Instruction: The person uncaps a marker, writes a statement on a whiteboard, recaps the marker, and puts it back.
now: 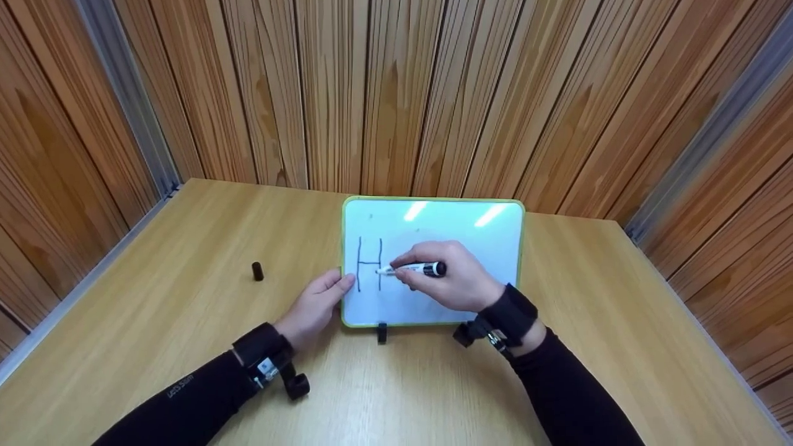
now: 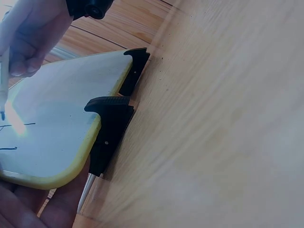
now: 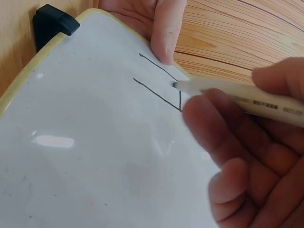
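Note:
A small whiteboard (image 1: 433, 229) with a green rim lies on the wooden table, with a black letter H (image 1: 369, 265) drawn at its left. My right hand (image 1: 447, 279) grips a white marker (image 1: 414, 269) whose tip touches the H's crossbar; the right wrist view shows the marker (image 3: 237, 92) meeting the lines. My left hand (image 1: 316, 303) holds the board's left edge, thumb (image 3: 164, 33) on its surface. In the left wrist view the whiteboard (image 2: 52, 114) shows its rim from the side, and my left hand (image 2: 42, 209) sits under its corner.
A black marker cap (image 1: 258, 271) stands on the table (image 1: 186, 260) to the left of the board. Black clips (image 1: 382, 332) (image 2: 111, 133) are fixed to the board's near edge. Wood-panelled walls close in the table on three sides.

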`<state>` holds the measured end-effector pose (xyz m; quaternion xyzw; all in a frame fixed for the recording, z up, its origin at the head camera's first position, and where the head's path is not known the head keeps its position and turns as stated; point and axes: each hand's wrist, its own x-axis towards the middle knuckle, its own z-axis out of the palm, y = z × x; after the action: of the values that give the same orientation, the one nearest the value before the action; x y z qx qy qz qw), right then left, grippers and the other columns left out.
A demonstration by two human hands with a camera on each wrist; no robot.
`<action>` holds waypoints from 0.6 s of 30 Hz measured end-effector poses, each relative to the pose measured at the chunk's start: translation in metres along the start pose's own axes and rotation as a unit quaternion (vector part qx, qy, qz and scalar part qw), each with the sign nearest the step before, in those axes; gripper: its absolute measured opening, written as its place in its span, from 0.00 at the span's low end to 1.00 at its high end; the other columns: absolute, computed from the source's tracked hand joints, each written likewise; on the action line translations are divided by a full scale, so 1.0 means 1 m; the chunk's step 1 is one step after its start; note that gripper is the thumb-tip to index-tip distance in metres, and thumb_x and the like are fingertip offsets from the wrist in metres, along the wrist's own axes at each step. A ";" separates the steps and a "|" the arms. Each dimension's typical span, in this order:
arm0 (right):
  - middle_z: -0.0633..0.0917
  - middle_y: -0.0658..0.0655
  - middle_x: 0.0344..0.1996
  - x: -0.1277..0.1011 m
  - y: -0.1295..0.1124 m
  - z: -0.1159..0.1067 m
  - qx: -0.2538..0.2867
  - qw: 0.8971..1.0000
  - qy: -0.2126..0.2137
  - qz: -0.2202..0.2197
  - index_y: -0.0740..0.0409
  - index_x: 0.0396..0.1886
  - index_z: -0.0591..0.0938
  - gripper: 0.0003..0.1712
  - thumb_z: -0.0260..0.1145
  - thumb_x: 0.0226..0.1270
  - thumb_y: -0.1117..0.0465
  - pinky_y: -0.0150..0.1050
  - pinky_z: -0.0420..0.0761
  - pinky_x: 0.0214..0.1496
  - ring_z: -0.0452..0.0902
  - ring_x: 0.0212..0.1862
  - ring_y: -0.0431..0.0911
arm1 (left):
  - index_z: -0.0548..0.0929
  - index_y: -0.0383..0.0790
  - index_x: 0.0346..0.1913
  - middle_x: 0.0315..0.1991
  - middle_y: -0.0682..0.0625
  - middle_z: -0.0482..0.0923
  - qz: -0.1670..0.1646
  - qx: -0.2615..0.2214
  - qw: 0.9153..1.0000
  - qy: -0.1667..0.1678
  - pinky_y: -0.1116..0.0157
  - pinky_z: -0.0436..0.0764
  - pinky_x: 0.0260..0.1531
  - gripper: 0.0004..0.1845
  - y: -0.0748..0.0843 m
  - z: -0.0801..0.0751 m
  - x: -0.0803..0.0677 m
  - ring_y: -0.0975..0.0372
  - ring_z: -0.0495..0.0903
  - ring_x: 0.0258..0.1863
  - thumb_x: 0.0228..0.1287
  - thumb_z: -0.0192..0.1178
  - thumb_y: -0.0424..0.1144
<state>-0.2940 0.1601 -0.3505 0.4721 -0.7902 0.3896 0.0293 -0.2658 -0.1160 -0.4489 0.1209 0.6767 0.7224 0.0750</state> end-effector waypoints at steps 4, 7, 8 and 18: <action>0.93 0.59 0.40 -0.004 0.005 0.002 0.000 0.998 0.048 -0.048 0.63 0.57 0.92 0.11 0.69 0.83 0.66 0.39 0.87 0.46 0.88 0.39 0.46 | 0.79 0.26 0.63 0.67 0.35 0.82 0.013 0.015 1.000 0.000 0.60 0.81 0.63 0.19 -0.001 0.000 0.001 0.52 0.80 0.67 0.93 0.47 0.41; 0.92 0.60 0.38 -0.009 0.009 0.002 0.000 0.994 0.078 -0.070 0.64 0.58 0.91 0.12 0.69 0.82 0.70 0.37 0.85 0.43 0.87 0.37 0.45 | 0.80 0.30 0.55 0.63 0.38 0.83 0.010 0.021 1.000 0.007 0.61 0.81 0.61 0.17 0.000 0.000 0.002 0.55 0.79 0.62 0.93 0.47 0.41; 0.92 0.59 0.38 -0.011 0.011 0.001 -0.001 0.994 0.085 -0.075 0.64 0.59 0.91 0.13 0.70 0.81 0.70 0.36 0.85 0.42 0.86 0.37 0.45 | 0.79 0.30 0.52 0.62 0.39 0.83 0.009 0.020 1.000 0.009 0.61 0.81 0.60 0.16 0.000 0.000 0.002 0.55 0.79 0.61 0.93 0.48 0.41; 0.93 0.58 0.43 -0.028 0.021 -0.002 -0.028 0.989 0.120 -0.086 0.63 0.59 0.91 0.15 0.72 0.78 0.72 0.34 0.81 0.40 0.84 0.39 0.45 | 0.80 0.29 0.55 0.64 0.35 0.85 0.015 0.020 1.000 0.007 0.61 0.82 0.60 0.17 0.001 -0.001 0.001 0.53 0.83 0.62 0.93 0.47 0.40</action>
<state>-0.2957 0.1870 -0.3729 0.4866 -0.7482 0.4175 0.1706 -0.2666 -0.1172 -0.4477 0.1278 0.6894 0.7107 0.0571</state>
